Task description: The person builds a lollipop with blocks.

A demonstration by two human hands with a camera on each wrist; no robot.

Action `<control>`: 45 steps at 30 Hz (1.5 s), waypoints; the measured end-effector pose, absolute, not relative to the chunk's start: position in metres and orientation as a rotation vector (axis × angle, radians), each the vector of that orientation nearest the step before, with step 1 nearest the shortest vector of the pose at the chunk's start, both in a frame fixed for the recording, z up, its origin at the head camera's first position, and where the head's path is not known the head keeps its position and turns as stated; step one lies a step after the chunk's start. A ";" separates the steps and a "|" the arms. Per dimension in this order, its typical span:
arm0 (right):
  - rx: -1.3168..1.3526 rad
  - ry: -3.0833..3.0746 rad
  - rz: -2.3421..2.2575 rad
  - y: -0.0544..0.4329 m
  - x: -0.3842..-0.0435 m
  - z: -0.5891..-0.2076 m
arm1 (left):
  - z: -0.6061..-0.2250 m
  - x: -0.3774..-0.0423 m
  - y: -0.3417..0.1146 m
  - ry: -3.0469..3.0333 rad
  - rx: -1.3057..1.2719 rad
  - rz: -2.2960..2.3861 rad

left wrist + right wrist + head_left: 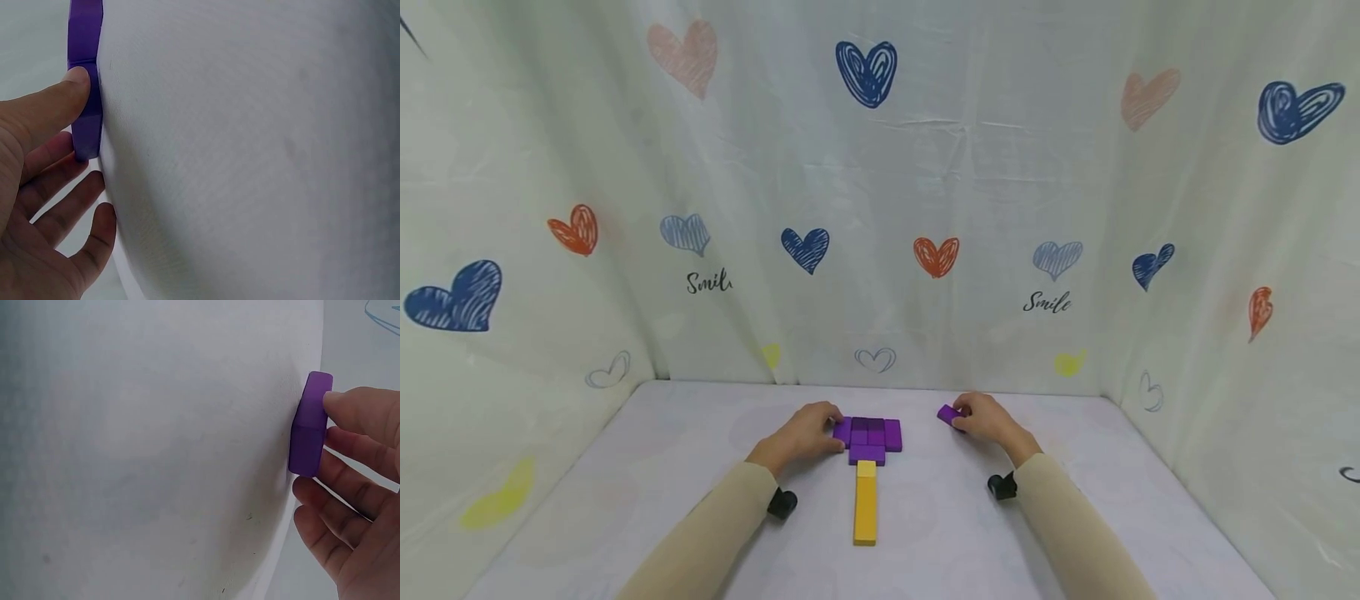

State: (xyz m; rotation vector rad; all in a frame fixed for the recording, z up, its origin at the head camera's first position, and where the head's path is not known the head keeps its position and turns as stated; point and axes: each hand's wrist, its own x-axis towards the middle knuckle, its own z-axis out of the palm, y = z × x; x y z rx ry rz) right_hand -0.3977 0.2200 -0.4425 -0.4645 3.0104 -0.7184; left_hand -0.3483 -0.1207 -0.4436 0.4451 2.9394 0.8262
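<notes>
Several purple blocks (867,432) lie flat against one another on the white table, with a long yellow block (865,508) running from them toward the front. At the cluster's left end my left hand (801,431) pinches the outermost purple block; in the left wrist view the thumb presses that purple block (90,112), and the index finger is partly hidden behind it. Off to the right, apart from the cluster, my right hand (987,418) holds a single purple block (947,412). In the right wrist view this purple block (309,428) sits between thumb and fingers, low over the table or touching it.
The white table (955,517) ends at the back against a pale curtain (970,167) printed with hearts and the word Smile. Curtain walls also rise on the left and right. A small black camera (782,503) is worn on the left wrist, another black camera (1002,487) on the right.
</notes>
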 end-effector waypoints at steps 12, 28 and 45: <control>-0.421 2.933 -0.798 0.202 -0.404 -0.441 | -0.443 -0.346 -0.122 2.932 0.445 0.831; -0.546 2.871 -0.873 0.151 -0.417 -0.442 | -0.446 -0.350 -0.120 2.933 0.501 0.826; -0.592 2.808 -0.827 0.109 -0.427 -0.439 | -0.446 -0.352 -0.122 2.927 0.450 0.828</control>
